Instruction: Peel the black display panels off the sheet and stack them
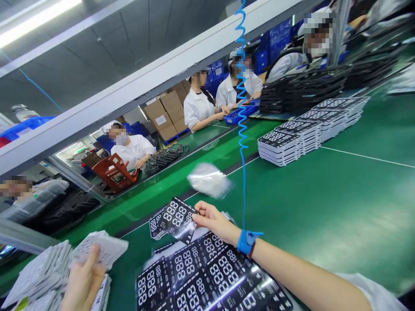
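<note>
Between the thumb and fingers of my right hand (pixel 214 221) is a black digit-printed film label (pixel 177 219), held tilted above the sheets. A blue wrist strap (pixel 247 242) with a coiled cord is on that wrist. My left hand (pixel 84 276) grips a white plastic panel (pixel 105 249), slightly blurred, over stacks of similar white panels (pixel 40 276) at the lower left. Large black sheets of digit labels (pixel 191 280) lie before me, glossy with reflections. Just behind the held label, a small pile of digit-faced pieces (pixel 156 226) is partly hidden.
Stacked white panels with black digit faces (pixel 282 142) stand at the right on the green bench (pixel 350 207). A crumpled clear plastic bag (pixel 209 179) lies mid-bench. The blue coiled cord (pixel 242 129) hangs down. Co-workers (pixel 132 147) sit across the green belt beside black frames (pixel 292 88).
</note>
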Demonstrator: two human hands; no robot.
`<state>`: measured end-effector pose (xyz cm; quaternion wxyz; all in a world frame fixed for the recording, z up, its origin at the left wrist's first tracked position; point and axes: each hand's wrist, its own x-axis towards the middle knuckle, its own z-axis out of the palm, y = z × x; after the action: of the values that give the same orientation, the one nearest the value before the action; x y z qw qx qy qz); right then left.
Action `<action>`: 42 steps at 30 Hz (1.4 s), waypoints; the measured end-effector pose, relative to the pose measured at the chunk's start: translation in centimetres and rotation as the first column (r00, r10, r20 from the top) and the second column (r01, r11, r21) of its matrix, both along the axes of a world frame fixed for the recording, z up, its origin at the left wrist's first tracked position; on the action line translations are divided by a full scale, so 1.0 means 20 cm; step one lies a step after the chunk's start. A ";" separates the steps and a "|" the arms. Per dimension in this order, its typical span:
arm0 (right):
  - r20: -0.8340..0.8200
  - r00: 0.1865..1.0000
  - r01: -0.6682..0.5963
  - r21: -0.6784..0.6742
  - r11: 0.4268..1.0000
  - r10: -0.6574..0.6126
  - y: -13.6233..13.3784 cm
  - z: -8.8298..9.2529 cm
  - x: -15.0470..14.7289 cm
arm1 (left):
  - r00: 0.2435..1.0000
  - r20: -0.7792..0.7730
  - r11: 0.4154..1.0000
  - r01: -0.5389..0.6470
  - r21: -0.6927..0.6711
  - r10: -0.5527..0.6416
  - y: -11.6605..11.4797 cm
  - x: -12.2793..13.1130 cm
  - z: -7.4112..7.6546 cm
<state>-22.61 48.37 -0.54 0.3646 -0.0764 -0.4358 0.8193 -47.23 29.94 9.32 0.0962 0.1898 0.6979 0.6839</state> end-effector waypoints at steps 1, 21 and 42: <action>0.004 1.000 0.016 -0.004 1.000 -0.016 0.01 0.00 0.00 | 0.994 0.092 0.995 0.044 0.085 -0.051 0.06 0.05 0.02; 0.116 0.880 0.371 0.442 0.817 -0.462 0.00 0.02 0.13 | -0.013 0.434 0.300 0.704 0.644 -0.901 0.43 0.62 -0.38; 0.164 0.792 0.417 0.559 0.717 -0.588 -0.04 0.03 0.16 | -0.006 0.437 0.298 0.723 0.623 -0.899 0.43 0.64 -0.38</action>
<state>-19.42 47.54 0.00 0.5048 -0.2336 -0.6470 0.5215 -34.50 38.62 1.77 0.7270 0.2722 0.2624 0.5731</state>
